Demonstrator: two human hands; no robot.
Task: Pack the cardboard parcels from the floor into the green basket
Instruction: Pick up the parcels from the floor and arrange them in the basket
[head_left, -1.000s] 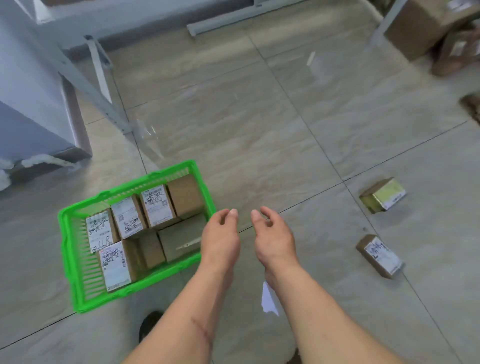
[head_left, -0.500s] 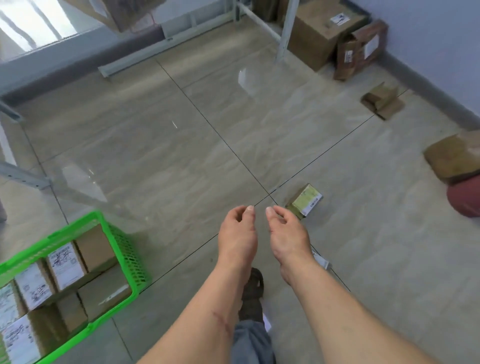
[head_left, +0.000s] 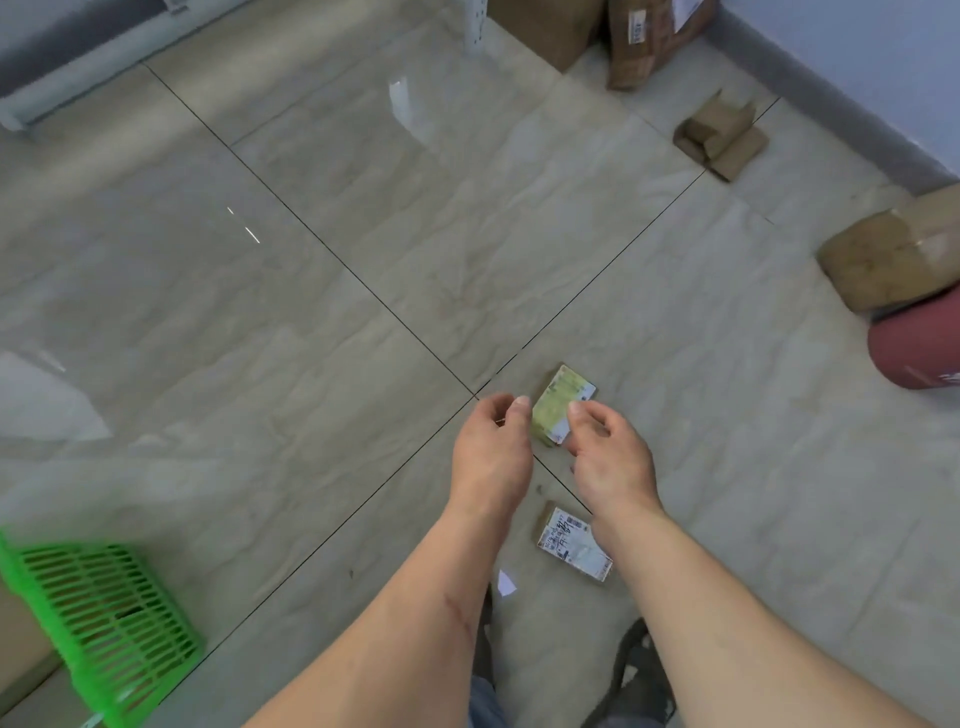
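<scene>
Right hand (head_left: 610, 457) above tiled floor (head_left: 311, 338) beside wall (head_left: 857, 52)

Both forearms are bare, with no sleeves, watch or rings showing. A thin reddish scratch (head_left: 460, 616) runs along the left forearm (head_left: 410, 623). Below it, grey-blue trousers (head_left: 485, 706) and a dark shoe (head_left: 641, 670) show.

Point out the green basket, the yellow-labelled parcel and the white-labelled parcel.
green basket (head_left: 111, 618): head view, on its mesh side wall.
yellow-labelled parcel (head_left: 558, 402): head view, on its yellow label.
white-labelled parcel (head_left: 571, 540): head view, on its white label.
</scene>
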